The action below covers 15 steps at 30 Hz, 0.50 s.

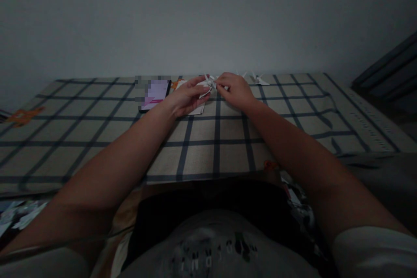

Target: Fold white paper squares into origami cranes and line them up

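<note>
A small white folded paper crane (pixel 210 81) is held between my two hands above the far half of the table. The fingers of my left hand (pixel 192 95) close on its left side. With thumb and forefinger my right hand (pixel 233 88) pinches its right side. Fingertips cover part of the folds. Under and behind my left hand lie white sheets of paper (pixel 197 111). Another white paper crane (pixel 259 79) sits to the right of my right hand, and pointed white tips show just behind that hand.
A checked cloth (pixel 202 152) covers the table, which meets a plain wall (pixel 208 17) at the back. Left of the papers lies a phone (pixel 156 95) with a lit, partly blurred screen. Orange patches (pixel 26 116) mark the cloth at far left. Dark slats (pixel 387 65) stand at right.
</note>
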Available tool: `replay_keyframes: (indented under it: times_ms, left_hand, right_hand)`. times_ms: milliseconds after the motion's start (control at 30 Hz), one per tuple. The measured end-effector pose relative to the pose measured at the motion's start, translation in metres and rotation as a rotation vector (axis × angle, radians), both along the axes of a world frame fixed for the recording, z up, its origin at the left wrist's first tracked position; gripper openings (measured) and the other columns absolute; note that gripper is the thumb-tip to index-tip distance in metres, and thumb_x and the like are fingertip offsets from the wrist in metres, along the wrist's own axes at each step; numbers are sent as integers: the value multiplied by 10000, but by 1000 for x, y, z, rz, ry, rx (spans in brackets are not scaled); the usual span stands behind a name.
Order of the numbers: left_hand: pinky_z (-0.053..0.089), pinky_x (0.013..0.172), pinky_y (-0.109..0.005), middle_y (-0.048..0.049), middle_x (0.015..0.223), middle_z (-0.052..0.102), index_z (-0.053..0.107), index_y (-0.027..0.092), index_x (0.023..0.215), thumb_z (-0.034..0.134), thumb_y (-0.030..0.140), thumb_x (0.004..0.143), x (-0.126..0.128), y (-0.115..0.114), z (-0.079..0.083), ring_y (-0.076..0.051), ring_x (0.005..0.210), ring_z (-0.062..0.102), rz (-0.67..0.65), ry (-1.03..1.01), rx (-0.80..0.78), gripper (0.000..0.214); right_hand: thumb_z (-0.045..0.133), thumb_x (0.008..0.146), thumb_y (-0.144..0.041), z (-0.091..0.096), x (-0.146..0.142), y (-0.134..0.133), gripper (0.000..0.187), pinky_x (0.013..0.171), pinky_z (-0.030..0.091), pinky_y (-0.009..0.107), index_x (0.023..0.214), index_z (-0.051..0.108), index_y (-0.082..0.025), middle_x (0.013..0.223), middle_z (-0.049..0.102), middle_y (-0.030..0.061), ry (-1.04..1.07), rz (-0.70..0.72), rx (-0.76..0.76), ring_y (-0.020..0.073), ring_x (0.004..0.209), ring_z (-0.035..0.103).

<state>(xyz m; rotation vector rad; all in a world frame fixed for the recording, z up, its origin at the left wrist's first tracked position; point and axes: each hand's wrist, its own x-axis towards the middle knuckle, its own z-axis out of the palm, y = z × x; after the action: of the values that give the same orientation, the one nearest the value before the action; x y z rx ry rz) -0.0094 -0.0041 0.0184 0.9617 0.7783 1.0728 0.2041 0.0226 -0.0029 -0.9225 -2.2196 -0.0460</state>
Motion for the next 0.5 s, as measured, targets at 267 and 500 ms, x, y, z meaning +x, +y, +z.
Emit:
replay_keyframes:
  times_ms: [267, 500]
  left_hand:
    - [626, 668, -147, 14, 908, 784, 779, 170, 1124, 789, -46, 814, 2, -4, 1, -62, 708, 715, 20, -4, 1, 378]
    - [618, 697, -138, 19, 960, 789, 770, 209, 1193, 779, -29, 833, 1, -1, -3, -55, 744, 722, 22, 3, 2, 432]
  right_hand:
    - [526, 1052, -274, -4, 1, 6, 327, 1009, 565, 433, 1152, 828, -199, 1155, 799, 134, 32, 90, 21, 270, 1086, 713]
    - [513, 1073, -291, -2, 2, 5, 308, 1020, 557, 454, 1126, 809, -225, 1149, 792, 134, 34, 134, -38, 278, 1093, 716]
